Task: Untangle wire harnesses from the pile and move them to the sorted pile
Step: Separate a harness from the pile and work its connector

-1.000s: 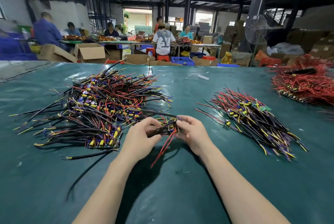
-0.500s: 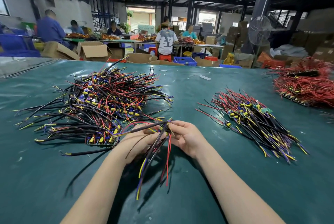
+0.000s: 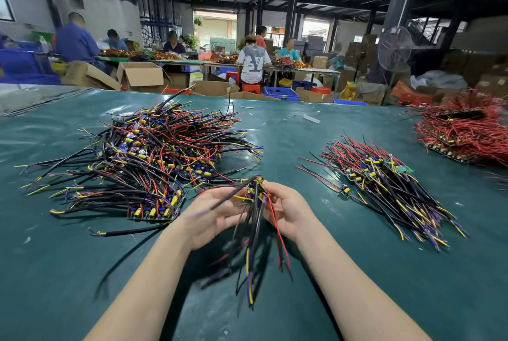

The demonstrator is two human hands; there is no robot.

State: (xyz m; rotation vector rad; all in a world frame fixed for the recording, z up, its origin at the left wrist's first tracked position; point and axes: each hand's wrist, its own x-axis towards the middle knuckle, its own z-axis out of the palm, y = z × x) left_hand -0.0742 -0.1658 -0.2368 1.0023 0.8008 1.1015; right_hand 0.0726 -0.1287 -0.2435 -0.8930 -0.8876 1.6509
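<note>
A wire harness (image 3: 254, 226) with black, red, yellow and purple leads hangs between my hands just above the green table (image 3: 371, 280). My right hand (image 3: 287, 210) grips its upper end, where the yellow parts sit. My left hand (image 3: 213, 214) is turned palm-up beside it, fingers curled at the same upper end, with a black lead running across the palm. The leads dangle toward me, blurred. The big tangled pile (image 3: 154, 153) lies left of my hands. The sorted pile (image 3: 384, 184), laid in one direction, lies to the right.
A separate heap of red-wired boards (image 3: 467, 131) sits at the far right edge. One loose black wire (image 3: 129, 230) lies in front of the tangled pile. Beyond the table are cardboard boxes, other benches with seated people and a standing fan (image 3: 395, 46).
The harness has come up off the edge of the tangled pile. Its leads now hang down toward me between my hands, and my left palm has turned upward.
</note>
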